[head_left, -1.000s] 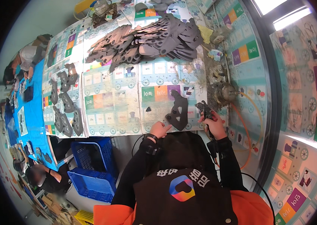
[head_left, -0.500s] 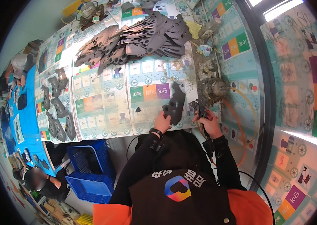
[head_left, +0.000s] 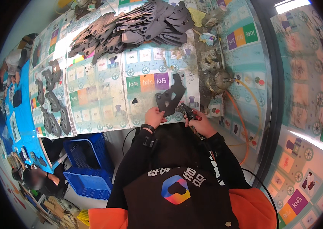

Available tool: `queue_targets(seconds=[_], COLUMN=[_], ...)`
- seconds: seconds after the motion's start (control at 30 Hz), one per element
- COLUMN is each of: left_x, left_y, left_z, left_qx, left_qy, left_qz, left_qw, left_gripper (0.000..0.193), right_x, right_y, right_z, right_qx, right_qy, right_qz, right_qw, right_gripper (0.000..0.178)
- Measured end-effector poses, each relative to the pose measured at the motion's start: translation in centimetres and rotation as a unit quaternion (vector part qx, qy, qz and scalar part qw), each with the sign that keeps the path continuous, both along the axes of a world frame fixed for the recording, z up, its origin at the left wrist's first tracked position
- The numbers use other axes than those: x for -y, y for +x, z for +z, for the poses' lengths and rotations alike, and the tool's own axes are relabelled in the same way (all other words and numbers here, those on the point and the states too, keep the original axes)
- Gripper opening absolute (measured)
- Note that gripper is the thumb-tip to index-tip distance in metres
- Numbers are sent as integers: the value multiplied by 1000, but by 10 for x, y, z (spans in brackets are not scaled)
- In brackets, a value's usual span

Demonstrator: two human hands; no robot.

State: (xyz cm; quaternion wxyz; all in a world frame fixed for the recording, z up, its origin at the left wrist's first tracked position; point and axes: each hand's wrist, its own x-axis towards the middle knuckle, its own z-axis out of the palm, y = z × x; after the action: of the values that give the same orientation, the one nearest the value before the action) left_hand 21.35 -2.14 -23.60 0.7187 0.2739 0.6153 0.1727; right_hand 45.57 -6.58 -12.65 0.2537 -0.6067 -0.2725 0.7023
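My left hand (head_left: pixel 154 117) pinches the near left edge of a flat dark grey cut-out piece (head_left: pixel 174 97), which has openings through it and a narrow far end. The piece is just over the table's front edge. In my right hand (head_left: pixel 204 125) is a small dark spray gun (head_left: pixel 186 111) with red parts, my fingers closed round its grip. Its nozzle end is beside the piece's near right edge; whether they touch I cannot tell. A small black triangular scrap (head_left: pixel 134 100) lies on the table left of the piece.
A large heap of similar grey pieces (head_left: pixel 142 26) covers the far table. Several more (head_left: pixel 50 101) lie at the left. A crusted pot (head_left: pixel 222 81) with yellow and orange hoses (head_left: pixel 234 108) stands right. Blue crates (head_left: pixel 89 183) and another person (head_left: pixel 41 181) are at the lower left.
The grey piece has turned in my left hand, and its openings show more plainly. My right hand has brought the spray gun left, closer to the piece. The whole view has shifted slightly.
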Motion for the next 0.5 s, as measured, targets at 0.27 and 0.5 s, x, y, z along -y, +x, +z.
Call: queue_targets(seconds=[0.27,0.5], left_x=[20,19], left_y=[-12,-14], left_z=[-8,8], left_qx=[-245,-307], left_qy=[222,220], left_qz=[-175,-217], left_qw=[927,900], left_gripper=[30,31], right_x=[4,17], right_y=[-7,-22], right_z=[-12,-18], right_qx=[37,83], right_qy=[-2,2], right_qz=[20,13], right_qw=[999,996], right_gripper=[35,29])
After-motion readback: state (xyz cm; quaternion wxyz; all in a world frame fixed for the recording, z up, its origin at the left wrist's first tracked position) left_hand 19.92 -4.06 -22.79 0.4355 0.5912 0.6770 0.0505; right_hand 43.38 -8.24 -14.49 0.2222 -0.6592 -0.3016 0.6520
